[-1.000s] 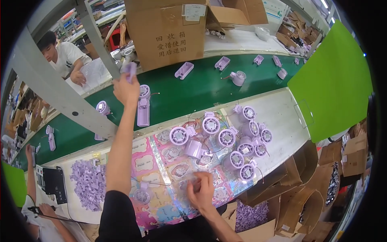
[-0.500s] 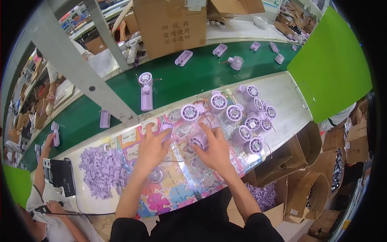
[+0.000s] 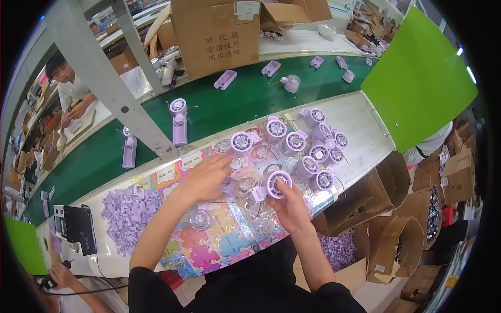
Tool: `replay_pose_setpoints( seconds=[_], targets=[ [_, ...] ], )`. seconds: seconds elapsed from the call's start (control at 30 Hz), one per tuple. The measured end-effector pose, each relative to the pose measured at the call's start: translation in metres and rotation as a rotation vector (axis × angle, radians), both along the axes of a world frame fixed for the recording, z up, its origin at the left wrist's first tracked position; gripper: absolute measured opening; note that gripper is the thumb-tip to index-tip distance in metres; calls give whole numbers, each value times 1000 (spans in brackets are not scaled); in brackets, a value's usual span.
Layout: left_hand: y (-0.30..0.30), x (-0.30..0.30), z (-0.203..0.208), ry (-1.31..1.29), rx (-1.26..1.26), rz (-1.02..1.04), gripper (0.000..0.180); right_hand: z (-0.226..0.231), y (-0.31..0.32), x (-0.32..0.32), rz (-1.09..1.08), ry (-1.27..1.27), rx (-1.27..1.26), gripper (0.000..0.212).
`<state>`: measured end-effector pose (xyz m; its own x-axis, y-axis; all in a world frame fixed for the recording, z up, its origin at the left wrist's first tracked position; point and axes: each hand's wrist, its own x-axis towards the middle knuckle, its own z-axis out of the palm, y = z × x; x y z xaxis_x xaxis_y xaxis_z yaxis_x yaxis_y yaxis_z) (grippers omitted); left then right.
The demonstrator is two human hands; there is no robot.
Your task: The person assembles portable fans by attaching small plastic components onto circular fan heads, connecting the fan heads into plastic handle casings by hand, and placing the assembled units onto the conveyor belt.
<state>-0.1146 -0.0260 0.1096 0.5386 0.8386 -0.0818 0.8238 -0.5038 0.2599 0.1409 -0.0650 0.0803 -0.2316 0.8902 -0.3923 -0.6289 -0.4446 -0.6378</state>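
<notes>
My right hand (image 3: pixel 293 209) is closed on a lilac fan head (image 3: pixel 278 184), thumb on its ring-shaped rim. Its small square neck points left, with a thin wire hanging below. My left hand (image 3: pixel 207 176) bends over a lilac handle shell (image 3: pixel 228 186), fingers curled round it and partly hiding it. Just below my left wrist, a clear-sided round fan head (image 3: pixel 200 219) rests on the colourful puzzle-pattern mat (image 3: pixel 233 244). Several more lilac fan heads (image 3: pixel 295 141) with wires stand grouped beyond and right of my right hand.
Small lilac parts (image 3: pixel 128 216) are heaped at left beside a black box-shaped device (image 3: pixel 81 229). Beyond the table runs a green conveyor belt (image 3: pixel 203 104) carrying lilac parts. A metal post (image 3: pixel 117 99) rises at its near edge. Cardboard boxes (image 3: pixel 365 195) stand at right, below a green panel (image 3: pixel 417 78).
My right hand has lifted and turned the fan head so its ring faces up. My left hand has brought the handle shell down and nearer to it. Belt parts have shifted left.
</notes>
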Motion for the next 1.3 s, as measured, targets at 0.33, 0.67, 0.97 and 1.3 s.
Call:
replay_pose_setpoints(
  seconds=[0.33,0.67,0.97,1.3],
  targets=[
    [-20,27,20,-427,-279,67,65,7,-15,-11,-74,-380,347,49],
    [-32,28,17,-649,-408,206,51,-1,-17,-14,-85,-497,469,59],
    [1,16,-12,-973,-423,314,33,-34,10,-12,-44,-567,631,68],
    [164,-65,-78,-1041,-61,1169,28,-66,0,-14,5,-996,712,42]
  ],
)
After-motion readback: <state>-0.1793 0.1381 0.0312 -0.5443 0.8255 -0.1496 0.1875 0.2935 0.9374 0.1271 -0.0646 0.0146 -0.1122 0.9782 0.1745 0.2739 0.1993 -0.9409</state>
